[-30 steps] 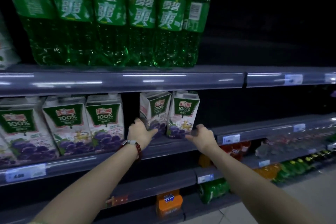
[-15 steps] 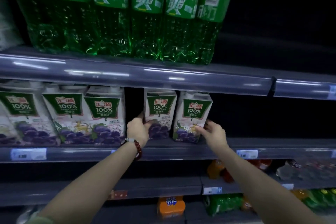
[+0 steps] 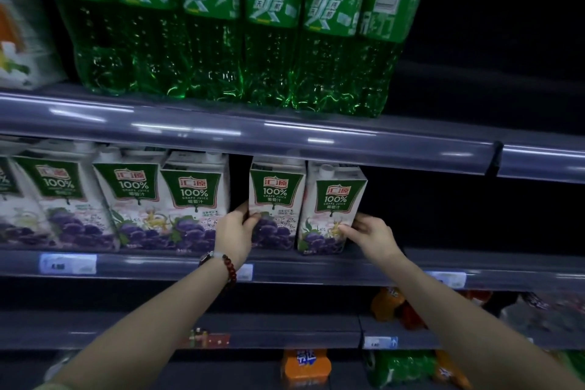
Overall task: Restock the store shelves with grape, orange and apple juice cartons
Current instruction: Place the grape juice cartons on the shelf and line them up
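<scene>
Since the earlier frame both hands had gone further in along the middle shelf, the two loose grape cartons now stood squarer to the front, and the view had drawn closer. Nearest, the left hand, with a bead bracelet on its wrist, had its fingers curled round the lower left edge of the left grape carton, thumb on the front face; the right hand pinched the lower right corner of the right grape carton, fingers bent against its side. The two cartons stood upright and touching, with a dark gap between them and the row of grape cartons to the left. Such cartons were probably heavy with liquid, stiff at the edges but yielding on the faces and smooth-coated, so a low hold on the corners, sliding rather than lifting, looked the safer way. The middle shelf had a glossy grey front rail with price tags, and to the right it ran off dark. Lower shelves held orange and green bottles. Above and further back, green soda bottles crowded the upper shelf, leaving little headroom over the cartons.
</scene>
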A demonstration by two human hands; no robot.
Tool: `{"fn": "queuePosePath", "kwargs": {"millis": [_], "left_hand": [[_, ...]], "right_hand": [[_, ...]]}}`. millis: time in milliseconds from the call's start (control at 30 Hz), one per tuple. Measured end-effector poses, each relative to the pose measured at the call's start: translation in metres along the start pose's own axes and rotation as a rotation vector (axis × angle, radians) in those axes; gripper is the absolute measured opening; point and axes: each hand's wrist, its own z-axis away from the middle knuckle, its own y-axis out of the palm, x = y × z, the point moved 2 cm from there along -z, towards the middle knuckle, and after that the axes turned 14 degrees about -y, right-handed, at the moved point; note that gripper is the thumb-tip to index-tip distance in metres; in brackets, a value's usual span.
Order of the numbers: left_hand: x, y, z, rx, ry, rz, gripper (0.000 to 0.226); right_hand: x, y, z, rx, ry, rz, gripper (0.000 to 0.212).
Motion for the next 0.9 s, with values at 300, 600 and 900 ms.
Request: {"fn": "queuePosePath", "kwargs": {"millis": [300, 600, 900], "left_hand": [[0.013, -0.014, 0.017, -0.097, -0.003, 0.048, 0.025], [0.006, -0.029, 0.021, -0.214, -0.057, -0.017, 0.029], [0.002, -0.043, 0.019, -0.318, -0.095, -0.206, 0.033]], "right_hand": [[0.011, 0.015, 0.01, -0.008, -0.01, -0.023, 0.024], [0.019, 0.018, 0.012, -0.019, 0.012, -0.031, 0.029], [0.029, 0.036, 0.014, -0.008, -0.001, 0.029, 0.029]]}}
